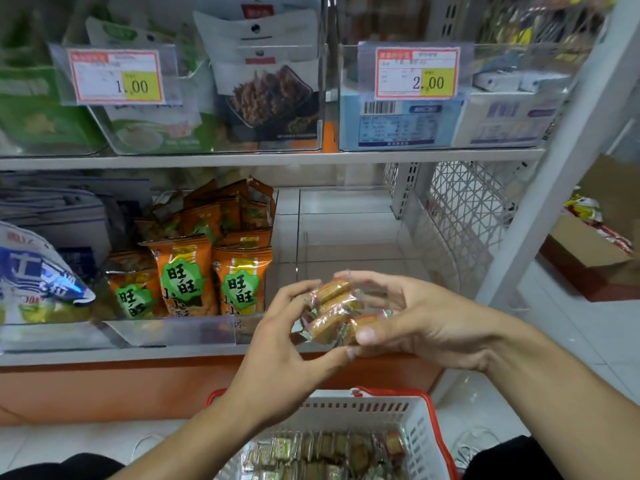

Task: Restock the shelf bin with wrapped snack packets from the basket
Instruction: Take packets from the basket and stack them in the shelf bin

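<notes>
Head view of a shop shelf restock. Left hand (277,344) and right hand (408,317) meet in front of the lower shelf (121,356), cupping between them a cluster of clear-wrapped snack packets (334,311) with golden-brown contents. The fingers (294,296) of the left hand curl around the cluster's left side, its thumb pressing from below; the right hand closes from the other side, thumb on the front packet, remaining digits arched over the top. Both hands thus share the grip on the packets.

Behind the hands stands a clear plastic shelf bin (346,230), its interior showing no packets where visible. To its left, a neighbouring bin holds orange snack bags (211,268). Below the hands, on the floor, sits a white basket (422,434) with red handles, containing many more wrapped packets of the same kind. The upper shelf carries clear bins with price tags (417,73) reading 1.00 and 2.00.
</notes>
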A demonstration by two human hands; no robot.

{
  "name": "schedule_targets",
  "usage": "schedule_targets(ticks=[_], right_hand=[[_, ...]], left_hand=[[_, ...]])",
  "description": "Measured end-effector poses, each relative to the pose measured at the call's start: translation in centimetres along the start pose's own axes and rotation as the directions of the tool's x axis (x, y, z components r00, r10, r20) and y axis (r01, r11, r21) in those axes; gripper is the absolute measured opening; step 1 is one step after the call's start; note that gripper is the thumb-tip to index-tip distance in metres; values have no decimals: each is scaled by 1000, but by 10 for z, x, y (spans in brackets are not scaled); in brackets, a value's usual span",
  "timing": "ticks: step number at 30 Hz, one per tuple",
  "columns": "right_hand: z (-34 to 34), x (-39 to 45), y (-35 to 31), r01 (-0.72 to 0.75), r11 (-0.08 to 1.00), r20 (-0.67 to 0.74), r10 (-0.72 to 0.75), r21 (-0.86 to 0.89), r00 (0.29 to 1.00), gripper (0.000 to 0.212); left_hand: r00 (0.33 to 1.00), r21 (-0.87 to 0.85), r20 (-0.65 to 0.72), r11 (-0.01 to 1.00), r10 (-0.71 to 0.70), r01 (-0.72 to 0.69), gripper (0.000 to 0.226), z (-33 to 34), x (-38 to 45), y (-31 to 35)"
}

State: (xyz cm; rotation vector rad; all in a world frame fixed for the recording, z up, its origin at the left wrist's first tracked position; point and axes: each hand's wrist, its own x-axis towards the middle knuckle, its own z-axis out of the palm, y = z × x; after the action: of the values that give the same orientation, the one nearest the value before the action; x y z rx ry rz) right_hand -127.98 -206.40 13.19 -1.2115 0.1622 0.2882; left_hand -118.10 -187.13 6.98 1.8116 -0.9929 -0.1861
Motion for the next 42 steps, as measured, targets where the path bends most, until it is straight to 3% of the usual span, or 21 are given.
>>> schedule_targets(ticks=[6,11,17,20,25,29,32,37,40,42], right_hand=[[3,5,6,78,996,-172,-85,-44,981,59],[7,6,5,105,989,-258,-128,-101,958,53],[16,17,17,218,952,-410,-291,-217,864,56],[18,18,20,235,939,-385,-320,-252,866,52],[9,15,18,226,949,-256,-279,-220,926,57],[6,12,11,290,936,-270,-337,-200,902,51],[11,17,9,294,905,-275,-381,-309,883,53],[14,22,20,119,797,-318,-367,-593,875,61],[12,20,23,146,790,-206,-325,-595,923,75],[11,22,26,136,762,-141,-287,-633,947,72]], left_hand=[[977,-330,154,924,-149,193,55,-3,5,2],[972,-386,128,893,-198,233,45,0,6,1],[910,-650,78,671,-407,356,48,10,8,-3],[869,-709,93,581,-486,401,45,13,9,-5],[849,-751,69,533,-525,390,49,10,13,-9],[862,-769,66,525,-503,365,47,3,15,-4],[876,-702,85,595,-475,390,43,1,14,2],[852,-565,175,659,-493,497,47,1,10,0],[825,-503,290,656,-485,562,45,-3,9,-2],[810,-486,350,648,-470,586,44,-7,8,-3]])
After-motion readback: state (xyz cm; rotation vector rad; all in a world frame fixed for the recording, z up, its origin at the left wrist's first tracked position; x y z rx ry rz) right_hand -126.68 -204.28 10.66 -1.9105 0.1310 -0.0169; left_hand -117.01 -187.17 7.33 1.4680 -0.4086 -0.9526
